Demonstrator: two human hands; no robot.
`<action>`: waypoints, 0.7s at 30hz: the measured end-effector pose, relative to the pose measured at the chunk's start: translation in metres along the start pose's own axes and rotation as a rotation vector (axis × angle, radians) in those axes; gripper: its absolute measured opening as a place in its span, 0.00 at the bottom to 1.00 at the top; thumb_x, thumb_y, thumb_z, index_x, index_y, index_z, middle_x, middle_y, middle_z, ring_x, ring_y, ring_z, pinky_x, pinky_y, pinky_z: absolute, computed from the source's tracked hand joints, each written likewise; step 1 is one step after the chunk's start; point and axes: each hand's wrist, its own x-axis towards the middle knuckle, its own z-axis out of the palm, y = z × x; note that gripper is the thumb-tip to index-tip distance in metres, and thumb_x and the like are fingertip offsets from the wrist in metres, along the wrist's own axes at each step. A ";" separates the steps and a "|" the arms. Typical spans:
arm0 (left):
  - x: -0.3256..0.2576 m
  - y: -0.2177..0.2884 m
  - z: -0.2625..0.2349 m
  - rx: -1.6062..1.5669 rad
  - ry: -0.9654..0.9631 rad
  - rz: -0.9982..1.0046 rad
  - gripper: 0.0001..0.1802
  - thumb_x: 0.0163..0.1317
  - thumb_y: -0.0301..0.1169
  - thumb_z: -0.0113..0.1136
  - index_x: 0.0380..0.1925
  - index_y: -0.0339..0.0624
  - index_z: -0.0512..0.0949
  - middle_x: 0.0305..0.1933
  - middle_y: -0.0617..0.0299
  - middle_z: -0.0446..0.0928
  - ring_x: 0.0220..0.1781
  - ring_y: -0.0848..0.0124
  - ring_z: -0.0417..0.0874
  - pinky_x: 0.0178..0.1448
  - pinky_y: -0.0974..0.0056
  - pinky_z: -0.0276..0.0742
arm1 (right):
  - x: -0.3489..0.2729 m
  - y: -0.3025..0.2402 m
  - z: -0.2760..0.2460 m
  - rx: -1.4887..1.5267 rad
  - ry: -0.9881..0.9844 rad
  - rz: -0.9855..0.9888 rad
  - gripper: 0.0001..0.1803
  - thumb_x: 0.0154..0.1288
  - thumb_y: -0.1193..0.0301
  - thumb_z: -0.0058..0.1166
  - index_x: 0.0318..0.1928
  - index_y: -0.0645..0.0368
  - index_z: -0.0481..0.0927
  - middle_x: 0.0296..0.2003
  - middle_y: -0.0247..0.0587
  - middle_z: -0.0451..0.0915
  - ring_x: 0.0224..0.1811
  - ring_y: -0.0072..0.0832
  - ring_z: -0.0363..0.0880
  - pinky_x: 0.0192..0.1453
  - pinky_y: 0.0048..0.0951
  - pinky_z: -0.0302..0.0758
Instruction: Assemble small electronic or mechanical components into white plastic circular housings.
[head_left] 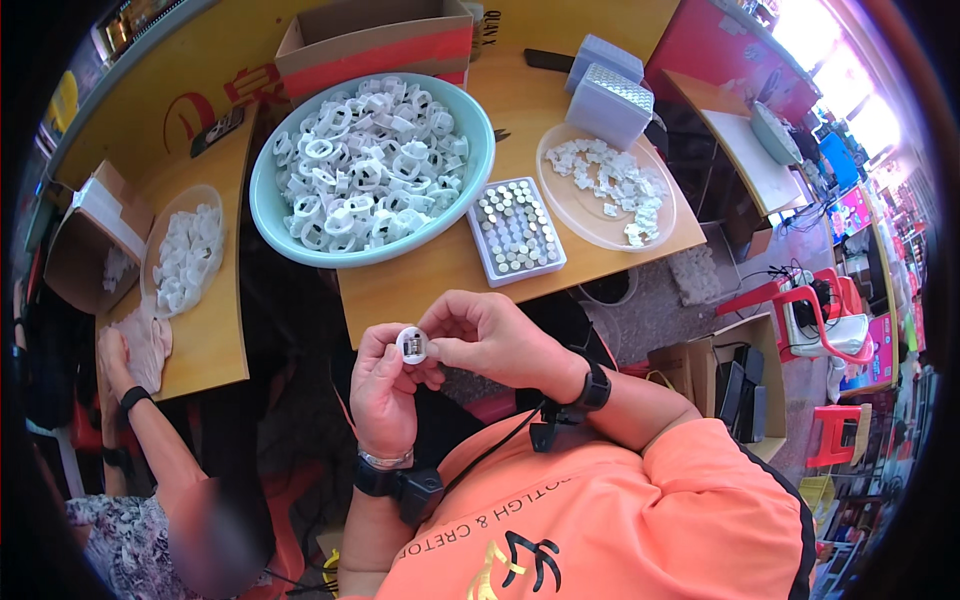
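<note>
The left hand [384,400] pinches a round white piece [412,345] — the right hand [492,338] curls at its edge, grip unclear. Beyond them sits a basin [372,258].

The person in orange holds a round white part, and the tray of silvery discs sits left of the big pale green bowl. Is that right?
No: in the head view, the tray of silvery discs sits right of the big pale green bowl. The left hand does hold the round white part.
</note>
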 end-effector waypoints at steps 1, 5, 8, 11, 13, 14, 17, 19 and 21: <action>0.000 0.000 0.000 -0.003 -0.004 0.002 0.14 0.69 0.37 0.48 0.45 0.38 0.70 0.31 0.57 0.78 0.27 0.69 0.80 0.32 0.68 0.75 | 0.000 -0.001 0.000 -0.004 0.002 -0.002 0.10 0.63 0.72 0.60 0.39 0.68 0.78 0.30 0.37 0.82 0.33 0.18 0.80 0.40 0.22 0.77; 0.001 0.000 -0.004 -0.059 0.015 -0.001 0.14 0.69 0.36 0.48 0.46 0.38 0.70 0.31 0.56 0.78 0.28 0.69 0.80 0.32 0.67 0.76 | -0.001 -0.004 -0.004 -0.077 0.003 -0.034 0.10 0.63 0.73 0.59 0.41 0.68 0.79 0.31 0.38 0.83 0.34 0.19 0.81 0.41 0.23 0.78; 0.002 0.002 -0.009 -0.095 0.026 0.005 0.13 0.69 0.36 0.48 0.46 0.38 0.69 0.31 0.55 0.78 0.29 0.68 0.80 0.33 0.66 0.77 | -0.001 -0.015 -0.023 -0.306 0.126 -0.116 0.11 0.60 0.74 0.59 0.41 0.67 0.80 0.31 0.38 0.82 0.34 0.21 0.81 0.41 0.25 0.78; 0.002 0.006 -0.010 -0.094 0.045 0.018 0.13 0.69 0.36 0.47 0.45 0.38 0.69 0.31 0.55 0.77 0.28 0.67 0.80 0.32 0.65 0.77 | 0.000 -0.035 -0.065 -0.305 0.258 -0.098 0.08 0.63 0.76 0.57 0.43 0.64 0.80 0.35 0.29 0.79 0.38 0.14 0.76 0.44 0.19 0.74; 0.002 0.006 -0.010 -0.080 0.040 0.022 0.13 0.69 0.38 0.47 0.45 0.40 0.70 0.30 0.57 0.76 0.27 0.68 0.78 0.31 0.67 0.74 | -0.001 -0.048 -0.105 -0.571 0.481 -0.170 0.07 0.63 0.75 0.59 0.40 0.66 0.82 0.33 0.30 0.81 0.36 0.13 0.76 0.41 0.18 0.73; 0.002 0.006 -0.010 -0.114 0.032 0.017 0.13 0.69 0.36 0.48 0.45 0.38 0.70 0.30 0.56 0.77 0.28 0.68 0.80 0.32 0.66 0.77 | 0.000 -0.048 -0.132 -0.666 0.531 -0.197 0.07 0.63 0.75 0.58 0.40 0.67 0.82 0.32 0.30 0.81 0.34 0.13 0.75 0.40 0.18 0.73; 0.003 0.006 -0.010 -0.124 0.015 0.015 0.13 0.69 0.36 0.48 0.44 0.38 0.70 0.30 0.56 0.78 0.27 0.68 0.80 0.31 0.66 0.77 | 0.005 -0.055 -0.182 -0.845 0.673 -0.191 0.09 0.58 0.72 0.59 0.37 0.64 0.83 0.28 0.41 0.84 0.29 0.23 0.80 0.37 0.25 0.74; 0.003 0.006 -0.009 -0.110 0.021 0.015 0.13 0.69 0.37 0.48 0.44 0.39 0.70 0.30 0.56 0.77 0.27 0.68 0.79 0.31 0.66 0.75 | 0.014 -0.048 -0.209 -1.103 0.623 -0.018 0.11 0.55 0.70 0.59 0.37 0.62 0.84 0.28 0.44 0.83 0.30 0.30 0.82 0.36 0.30 0.75; 0.003 0.005 -0.009 -0.096 0.031 0.015 0.13 0.69 0.38 0.47 0.44 0.40 0.70 0.30 0.57 0.76 0.27 0.68 0.78 0.30 0.67 0.74 | 0.019 -0.047 -0.217 -1.189 0.616 -0.035 0.12 0.54 0.68 0.58 0.37 0.60 0.85 0.28 0.47 0.83 0.30 0.37 0.82 0.37 0.34 0.76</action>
